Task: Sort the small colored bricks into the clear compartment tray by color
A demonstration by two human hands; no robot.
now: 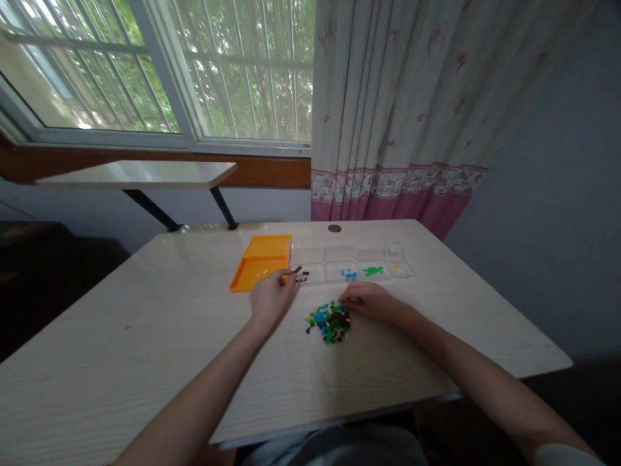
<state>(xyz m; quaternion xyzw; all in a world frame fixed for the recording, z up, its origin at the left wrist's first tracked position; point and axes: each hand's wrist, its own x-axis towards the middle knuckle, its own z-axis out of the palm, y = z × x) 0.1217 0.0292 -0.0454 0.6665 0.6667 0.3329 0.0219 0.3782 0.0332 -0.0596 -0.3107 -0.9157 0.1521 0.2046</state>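
Left hand [272, 299]: fingertips pinched on a brown piece [295, 270], at the near-left cell of the tray [339, 254] just ahead. Right hand [369, 301]: loosely curled, fingertips at the pile [330, 321] to its left; whether it grips anything cannot be told. Handling note: the piece is best held low over the cell with the other browns before the pinch loosens, so it does not bounce out.

Nothing can be read here. The orange tray [262, 262], the clear compartment box [339, 254] and the pile of small bricks [330, 321] on the table [145, 336] show no legible lettering, number or brand. The brown brick [295, 270] pinched in the left hand [272, 299] is too small to show any marking. The curtain [398, 97] carries only a printed pattern, no writing.
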